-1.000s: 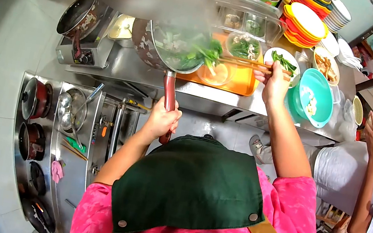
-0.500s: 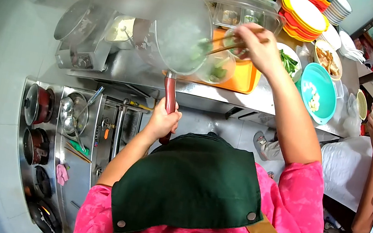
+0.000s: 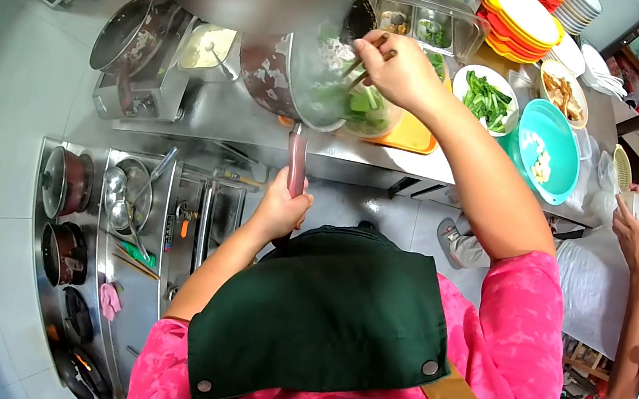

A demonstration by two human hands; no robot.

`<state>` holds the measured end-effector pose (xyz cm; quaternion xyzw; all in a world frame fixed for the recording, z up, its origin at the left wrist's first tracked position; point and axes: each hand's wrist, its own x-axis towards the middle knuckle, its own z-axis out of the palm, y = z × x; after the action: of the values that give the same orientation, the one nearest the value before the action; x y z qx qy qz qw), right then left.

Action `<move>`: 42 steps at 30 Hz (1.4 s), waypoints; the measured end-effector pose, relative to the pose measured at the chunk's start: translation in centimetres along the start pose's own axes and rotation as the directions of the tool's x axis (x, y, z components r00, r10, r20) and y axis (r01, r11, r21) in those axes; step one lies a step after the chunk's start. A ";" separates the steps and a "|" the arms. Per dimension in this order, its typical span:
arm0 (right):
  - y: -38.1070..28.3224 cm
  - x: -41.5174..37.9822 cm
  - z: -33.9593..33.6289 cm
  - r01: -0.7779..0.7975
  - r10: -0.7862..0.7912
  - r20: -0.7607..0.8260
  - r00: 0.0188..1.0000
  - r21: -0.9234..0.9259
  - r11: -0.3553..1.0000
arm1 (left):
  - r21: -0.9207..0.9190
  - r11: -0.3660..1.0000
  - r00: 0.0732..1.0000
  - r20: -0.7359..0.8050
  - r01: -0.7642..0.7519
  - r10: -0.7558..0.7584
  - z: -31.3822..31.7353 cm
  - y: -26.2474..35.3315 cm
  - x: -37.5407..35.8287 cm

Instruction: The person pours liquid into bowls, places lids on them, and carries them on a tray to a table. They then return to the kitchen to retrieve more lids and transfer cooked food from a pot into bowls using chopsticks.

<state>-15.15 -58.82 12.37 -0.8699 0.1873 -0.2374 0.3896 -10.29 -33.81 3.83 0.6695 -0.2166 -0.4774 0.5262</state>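
My left hand (image 3: 281,207) is closed around the brown handle of a saucepan (image 3: 263,74), which is tipped toward the right over the counter. A pair of chopsticks (image 3: 357,80) is pinched in my right hand (image 3: 398,70), their tips down at the saucepan's mouth. Green leafy vegetables (image 3: 366,109) and pale pieces show there through thin steam. Some of the greens lie in a clear plastic bowl (image 3: 383,128) under the rim, on an orange tray (image 3: 418,137). A grey blur covers the saucepan's far side.
A plate of cut greens (image 3: 487,98) and a teal basin (image 3: 561,170) with pale pieces stand right. Another pot (image 3: 119,36) rests on a burner at left. Stacked orange and yellow dishes (image 3: 522,21) stand behind. At far right, a co-worker's hand (image 3: 632,237) holds a white container.
The saucepan is tipped further to the right, and its contents show more clearly as the steam thins. My right hand has moved left with the chopsticks, closer to the saucepan's mouth.
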 end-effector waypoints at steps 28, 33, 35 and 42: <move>3.0 -4.8 -0.3 -0.073 0.104 -0.323 0.941 0.105 0.992 | 0.710 0.608 0.859 -0.007 -0.356 0.511 -0.2 -2.8 1.3; 4.1 -6.7 -2.2 -0.212 0.291 -0.234 0.928 0.311 0.926 | 0.506 0.861 0.967 -0.193 -0.048 0.167 -0.1 -0.9 1.0; 4.2 -7.4 -3.0 -0.184 0.286 -0.271 0.919 0.346 0.920 | 0.341 0.939 0.978 -0.204 0.030 0.043 0.3 0.1 0.5; 7.2 -7.5 -0.4 -0.025 0.118 -0.249 0.961 0.345 0.938 | 0.078 0.997 0.991 -0.133 0.024 -0.014 0.1 0.6 0.0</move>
<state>-22.55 -59.71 5.12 -0.7426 0.2261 -0.3663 0.5131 -10.29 -34.06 4.39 0.7221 -0.1937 -0.4279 0.5079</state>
